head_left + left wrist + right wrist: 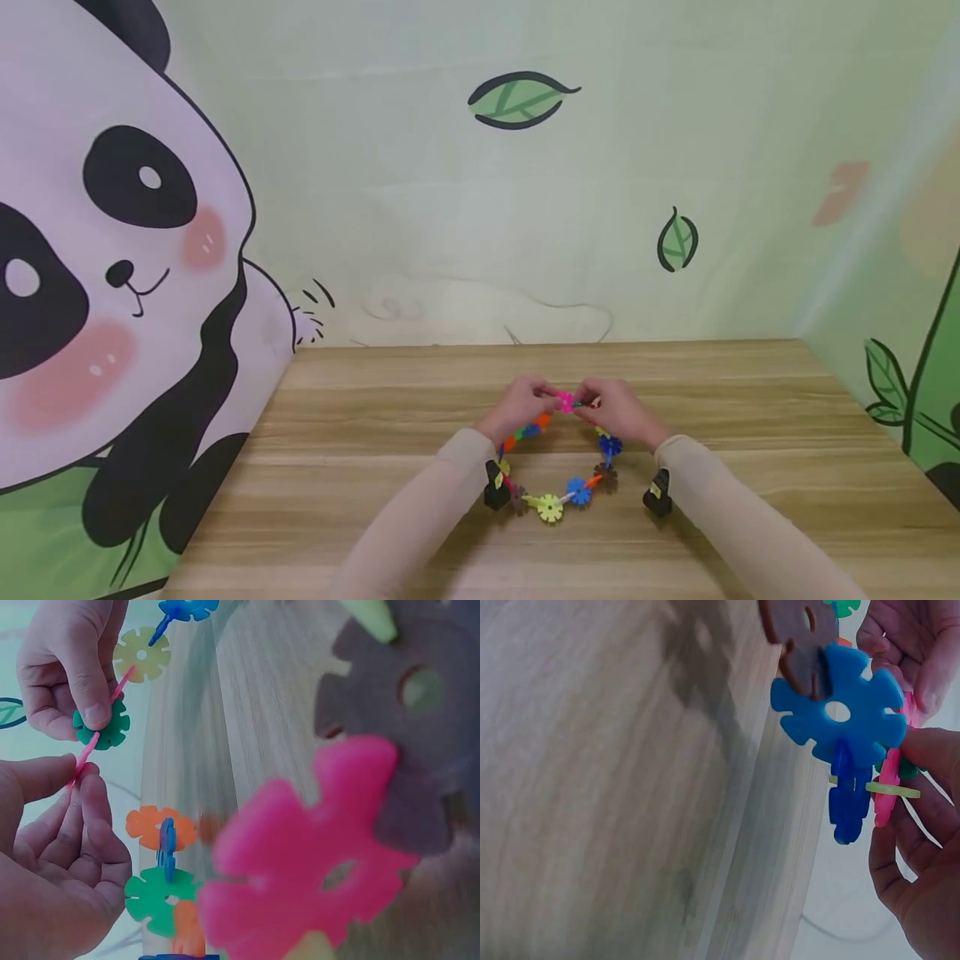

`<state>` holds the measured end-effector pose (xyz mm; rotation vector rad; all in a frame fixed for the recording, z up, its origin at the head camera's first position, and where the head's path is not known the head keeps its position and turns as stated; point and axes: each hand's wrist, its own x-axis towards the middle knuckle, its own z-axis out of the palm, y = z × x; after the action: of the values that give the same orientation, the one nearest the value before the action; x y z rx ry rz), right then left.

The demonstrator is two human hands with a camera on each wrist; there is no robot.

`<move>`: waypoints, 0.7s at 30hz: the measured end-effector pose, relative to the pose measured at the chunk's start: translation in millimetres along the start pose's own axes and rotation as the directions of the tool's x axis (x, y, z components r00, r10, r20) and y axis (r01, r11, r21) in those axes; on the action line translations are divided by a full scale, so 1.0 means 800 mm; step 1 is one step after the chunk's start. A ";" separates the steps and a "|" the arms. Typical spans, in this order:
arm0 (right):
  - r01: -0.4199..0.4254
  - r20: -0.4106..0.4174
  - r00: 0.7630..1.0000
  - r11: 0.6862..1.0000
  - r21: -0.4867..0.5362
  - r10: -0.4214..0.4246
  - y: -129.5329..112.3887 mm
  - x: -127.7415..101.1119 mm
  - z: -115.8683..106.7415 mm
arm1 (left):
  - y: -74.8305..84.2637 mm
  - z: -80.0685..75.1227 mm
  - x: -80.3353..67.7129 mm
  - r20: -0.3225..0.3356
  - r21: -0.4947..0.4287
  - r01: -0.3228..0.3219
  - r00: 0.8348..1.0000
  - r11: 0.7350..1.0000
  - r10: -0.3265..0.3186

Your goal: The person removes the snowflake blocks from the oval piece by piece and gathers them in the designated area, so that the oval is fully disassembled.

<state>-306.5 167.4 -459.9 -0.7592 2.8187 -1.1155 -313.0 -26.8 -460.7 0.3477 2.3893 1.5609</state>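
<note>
Hands meet at the far side of a ring of plastic snowflake pieces (558, 467) that lies on the wooden table (375, 467), the joint between them sitting at twelve o'clock on the ring. The left hand (521, 407) comes in from about ten o'clock and the right hand (618, 410) from about two o'clock, both with fingers curled in around the topmost pieces. In the left wrist view the left hand's thumb and forefinger pinch the thin edge of a pink piece (94, 742), while the right hand's thumb presses on a dark green piece (105, 727) slotted onto it, so the two pieces touch at the joint. A pale yellow piece (142, 654) sits just beyond the green one, and orange (154, 825) and green (157, 896) pieces trail toward the left wrist. The right wrist view shows a blue piece (840, 712) with a darker blue piece (849, 795) slotted crosswise beneath it, close beside the right hand's fingers. At six o'clock on the ring a yellow piece (550, 507) rests flat on the wood, with a blue piece (577, 490) just beside it at about five o'clock. Black wrist cameras (495, 487) sit on both beige sleeves (420, 517).
</note>
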 end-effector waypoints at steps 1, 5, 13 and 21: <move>0.002 -0.001 1.000 1.000 0.005 -0.002 0.000 0.000 0.001 | 0.000 0.000 0.000 0.002 -0.004 0.006 1.000 1.000 -0.006; -0.004 -0.006 1.000 1.000 0.017 0.004 0.001 0.000 0.001 | 0.001 0.002 0.002 -0.019 -0.020 0.018 1.000 1.000 -0.018; 0.000 -0.016 1.000 0.999 0.040 0.000 0.005 -0.002 0.001 | -0.003 0.003 0.004 -0.050 -0.073 0.059 0.997 0.996 -0.063; 0.035 -0.001 0.999 0.998 0.055 -0.035 0.003 0.001 0.001 | -0.001 0.000 0.008 -0.009 -0.064 0.016 1.000 0.998 -0.017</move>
<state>-308.0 168.0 -462.0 -0.8074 2.7726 -1.1924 -319.0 -24.5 -461.8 0.3072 2.3377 1.6309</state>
